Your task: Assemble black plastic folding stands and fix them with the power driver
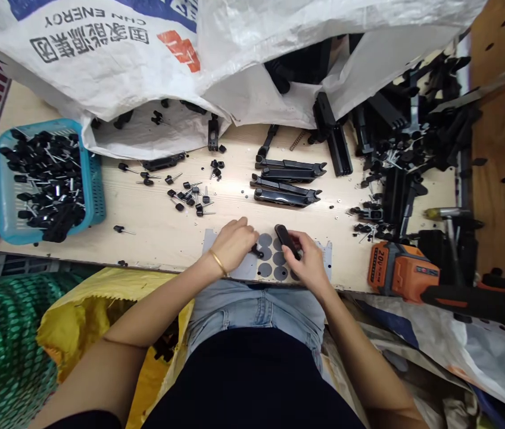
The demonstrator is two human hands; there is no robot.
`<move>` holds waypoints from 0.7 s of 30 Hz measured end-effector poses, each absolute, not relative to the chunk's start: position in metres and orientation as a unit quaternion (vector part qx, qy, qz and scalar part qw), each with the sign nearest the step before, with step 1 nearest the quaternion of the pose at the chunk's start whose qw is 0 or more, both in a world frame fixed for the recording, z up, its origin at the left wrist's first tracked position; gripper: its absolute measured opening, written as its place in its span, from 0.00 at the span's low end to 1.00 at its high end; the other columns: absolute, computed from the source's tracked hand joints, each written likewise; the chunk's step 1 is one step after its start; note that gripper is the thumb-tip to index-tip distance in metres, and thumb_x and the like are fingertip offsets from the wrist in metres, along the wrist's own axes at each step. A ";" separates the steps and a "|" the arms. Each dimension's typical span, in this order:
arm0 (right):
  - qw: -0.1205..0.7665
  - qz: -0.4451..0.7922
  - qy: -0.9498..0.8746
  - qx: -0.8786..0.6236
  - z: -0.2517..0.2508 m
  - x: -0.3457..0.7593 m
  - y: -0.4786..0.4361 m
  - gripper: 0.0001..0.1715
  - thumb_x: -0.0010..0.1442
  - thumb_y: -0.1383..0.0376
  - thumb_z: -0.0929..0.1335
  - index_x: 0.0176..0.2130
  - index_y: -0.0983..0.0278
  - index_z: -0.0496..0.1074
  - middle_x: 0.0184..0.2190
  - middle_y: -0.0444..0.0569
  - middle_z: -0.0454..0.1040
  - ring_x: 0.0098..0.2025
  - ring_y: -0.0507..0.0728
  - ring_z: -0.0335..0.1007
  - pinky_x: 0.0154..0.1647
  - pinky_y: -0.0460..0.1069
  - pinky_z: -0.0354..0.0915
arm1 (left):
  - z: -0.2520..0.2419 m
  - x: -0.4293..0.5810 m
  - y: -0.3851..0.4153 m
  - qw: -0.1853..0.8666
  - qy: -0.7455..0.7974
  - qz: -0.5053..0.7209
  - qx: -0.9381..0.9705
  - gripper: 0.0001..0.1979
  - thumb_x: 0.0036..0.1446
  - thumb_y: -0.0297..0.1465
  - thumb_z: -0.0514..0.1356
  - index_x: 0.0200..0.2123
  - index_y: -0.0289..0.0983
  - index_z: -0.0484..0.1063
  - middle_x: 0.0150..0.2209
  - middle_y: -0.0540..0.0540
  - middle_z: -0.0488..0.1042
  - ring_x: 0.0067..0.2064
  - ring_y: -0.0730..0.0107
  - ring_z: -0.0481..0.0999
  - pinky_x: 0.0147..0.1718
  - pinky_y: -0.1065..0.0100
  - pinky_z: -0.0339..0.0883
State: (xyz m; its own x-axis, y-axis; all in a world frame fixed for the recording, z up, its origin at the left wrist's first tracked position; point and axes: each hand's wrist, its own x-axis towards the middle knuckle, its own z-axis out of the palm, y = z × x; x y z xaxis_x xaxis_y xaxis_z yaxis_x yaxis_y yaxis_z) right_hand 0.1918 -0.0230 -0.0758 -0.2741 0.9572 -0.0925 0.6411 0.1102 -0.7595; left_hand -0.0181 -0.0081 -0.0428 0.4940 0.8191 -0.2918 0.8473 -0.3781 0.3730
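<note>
My left hand (233,245), with a gold bangle at the wrist, is closed at the table's front edge. A small black part (257,251) pokes out from under its fingers, its kind unclear. Just to the right, my right hand (306,260) grips a long black plastic piece (284,237) with a rounded end, tilted away from me. Between and beneath both hands lies a sheet with rows of grey round discs (265,270). Beyond the hands, several black slotted plastic housings (286,196) lie side by side.
Black-headed metal pins (190,193) are scattered left of centre. A blue basket (96,190) full of them stands farther left. White woven sacks (136,83) slump across the back. At right lie a heap of black parts (395,155), an orange power tool (404,271) and a hammer (451,238).
</note>
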 end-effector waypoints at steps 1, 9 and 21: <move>0.224 0.349 -0.712 -0.566 -0.076 0.191 -0.028 0.18 0.58 0.62 0.64 0.49 0.62 0.67 0.39 0.51 0.71 0.39 0.59 0.68 0.41 0.55 0.68 | -0.049 -0.016 -0.004 0.252 0.498 0.009 0.830 0.04 0.53 0.25 0.62 0.34 0.38 0.74 0.36 0.42 0.74 0.46 0.55 0.69 0.43 0.59 0.66; 0.186 0.210 -0.768 -0.575 -0.088 0.184 -0.030 0.19 0.58 0.64 0.63 0.50 0.65 0.68 0.40 0.56 0.67 0.43 0.64 0.62 0.46 0.60 0.64 | -0.084 0.006 -0.037 0.173 0.775 0.192 0.577 0.34 0.48 0.48 0.65 0.54 0.35 0.65 0.50 0.35 0.64 0.53 0.46 0.63 0.51 0.47 0.59; 0.194 0.273 -0.777 -0.533 -0.088 0.183 -0.030 0.25 0.61 0.65 0.62 0.57 0.65 0.62 0.41 0.56 0.66 0.43 0.63 0.64 0.47 0.59 0.66 | -0.102 0.033 -0.028 0.209 0.706 0.393 0.551 0.33 0.54 0.37 0.62 0.59 0.36 0.54 0.59 0.33 0.52 0.64 0.52 0.53 0.61 0.52 0.53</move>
State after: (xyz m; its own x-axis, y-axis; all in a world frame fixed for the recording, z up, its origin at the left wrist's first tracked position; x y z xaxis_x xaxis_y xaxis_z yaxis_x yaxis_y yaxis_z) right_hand 0.1829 -0.0297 -0.0877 -0.3570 0.9340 0.0110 0.7218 0.2833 -0.6315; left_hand 0.0326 -0.0278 -0.1023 -0.3044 0.9425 0.1379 0.6143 0.0836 0.7846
